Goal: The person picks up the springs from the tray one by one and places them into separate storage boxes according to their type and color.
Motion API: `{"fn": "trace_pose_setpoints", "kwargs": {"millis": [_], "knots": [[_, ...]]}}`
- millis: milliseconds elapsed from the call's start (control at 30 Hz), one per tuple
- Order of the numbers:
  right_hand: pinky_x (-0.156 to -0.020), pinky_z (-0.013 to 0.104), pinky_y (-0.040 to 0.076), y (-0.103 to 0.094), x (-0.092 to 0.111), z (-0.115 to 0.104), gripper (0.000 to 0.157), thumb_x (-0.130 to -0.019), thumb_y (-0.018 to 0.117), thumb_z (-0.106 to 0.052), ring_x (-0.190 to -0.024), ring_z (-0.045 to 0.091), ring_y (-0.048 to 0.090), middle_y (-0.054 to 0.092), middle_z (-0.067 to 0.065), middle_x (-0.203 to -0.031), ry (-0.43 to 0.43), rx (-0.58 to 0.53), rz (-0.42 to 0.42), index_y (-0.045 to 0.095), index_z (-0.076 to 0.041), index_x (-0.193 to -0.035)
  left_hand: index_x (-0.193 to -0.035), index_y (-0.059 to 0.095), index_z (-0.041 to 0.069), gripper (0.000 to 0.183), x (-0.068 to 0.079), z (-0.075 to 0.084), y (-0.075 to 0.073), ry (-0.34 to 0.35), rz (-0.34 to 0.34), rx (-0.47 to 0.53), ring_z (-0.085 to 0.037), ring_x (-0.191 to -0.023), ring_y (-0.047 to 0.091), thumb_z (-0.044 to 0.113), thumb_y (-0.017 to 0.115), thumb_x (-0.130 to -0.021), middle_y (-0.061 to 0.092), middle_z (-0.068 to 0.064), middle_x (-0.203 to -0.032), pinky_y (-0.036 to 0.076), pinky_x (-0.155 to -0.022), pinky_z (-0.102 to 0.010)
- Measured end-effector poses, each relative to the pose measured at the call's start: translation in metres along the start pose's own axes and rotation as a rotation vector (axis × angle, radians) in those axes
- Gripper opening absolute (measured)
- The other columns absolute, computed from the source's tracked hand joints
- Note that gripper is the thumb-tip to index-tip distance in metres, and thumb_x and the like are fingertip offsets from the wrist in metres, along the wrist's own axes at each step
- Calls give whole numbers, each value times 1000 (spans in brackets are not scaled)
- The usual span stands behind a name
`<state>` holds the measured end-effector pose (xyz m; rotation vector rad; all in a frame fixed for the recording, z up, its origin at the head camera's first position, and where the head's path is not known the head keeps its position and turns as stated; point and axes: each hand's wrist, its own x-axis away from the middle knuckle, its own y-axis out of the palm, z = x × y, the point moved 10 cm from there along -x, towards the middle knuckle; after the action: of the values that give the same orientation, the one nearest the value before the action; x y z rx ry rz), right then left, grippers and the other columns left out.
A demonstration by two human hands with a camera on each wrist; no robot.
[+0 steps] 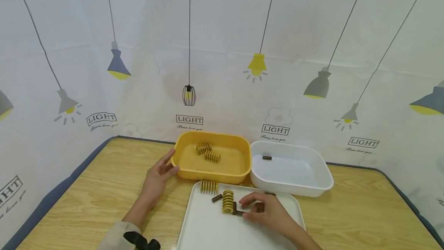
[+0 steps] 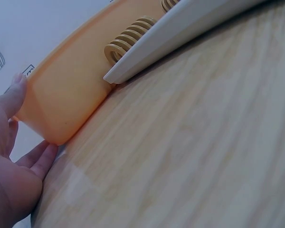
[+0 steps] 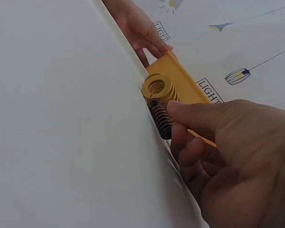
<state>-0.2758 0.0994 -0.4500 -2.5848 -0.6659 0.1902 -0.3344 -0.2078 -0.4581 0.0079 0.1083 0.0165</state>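
Note:
My left hand (image 1: 155, 180) holds the left end of a yellow plastic bin (image 1: 215, 173), its thumb and fingers spread around the corner. Two large yellow coil springs (image 1: 212, 156) lie in that bin. On a white tray (image 1: 211, 234), another large yellow spring (image 1: 227, 201) stands near my right hand (image 1: 268, 211). A small dark spring (image 3: 160, 119) sits right beside it. My right thumb and index finger are apart, close to these springs, with nothing visibly gripped. A second small dark spring (image 1: 239, 213) lies by the thumb tip, partly hidden.
A white bin (image 1: 291, 186) to the right of the yellow one holds one small dark spring (image 1: 266, 157). At the tray's far edge lie a yellow spring (image 1: 209, 186) and a dark spring (image 1: 217, 198). Wooden tabletop (image 1: 86, 192) surrounds them; a printed curtain (image 1: 222, 68) hangs behind.

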Motion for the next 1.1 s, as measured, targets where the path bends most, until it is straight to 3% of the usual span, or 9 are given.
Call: {"fn": "trace_pose_setpoints", "kwargs": {"millis": [100,400,700,1100], "knots": [[-61,23,52,-1,0,1,29,-78,80,-22,-67,11,58,68,1,-98,-24,37,11,71,-13,-103,-147,40,20,59,-1,-1,-1,2,6,-6,-25,-129,42,15,64,-93,33,5,-152,44,-93,-17],[-58,22,49,-1,0,5,28,-75,83,-19,-66,9,55,68,-5,-93,-4,96,22,71,-16,-101,-148,39,18,60,-2,-1,0,22,-5,-13,-27,-130,41,13,63,-94,32,3,-153,44,-93,-16],[-61,22,49,-2,0,0,24,-75,82,-23,-70,7,55,67,-10,-92,-36,174,18,75,-21,-97,-147,40,21,58,-1,0,0,-8,8,-16,-25,-129,42,13,63,-94,34,6,-151,44,-93,-16],[-65,24,51,1,0,3,17,-81,77,-24,-75,8,57,67,-12,-89,-35,176,-4,75,-22,-98,-147,40,18,58,0,1,0,5,10,-18,-26,-130,41,11,62,-94,33,3,-152,43,-92,-15]]}}
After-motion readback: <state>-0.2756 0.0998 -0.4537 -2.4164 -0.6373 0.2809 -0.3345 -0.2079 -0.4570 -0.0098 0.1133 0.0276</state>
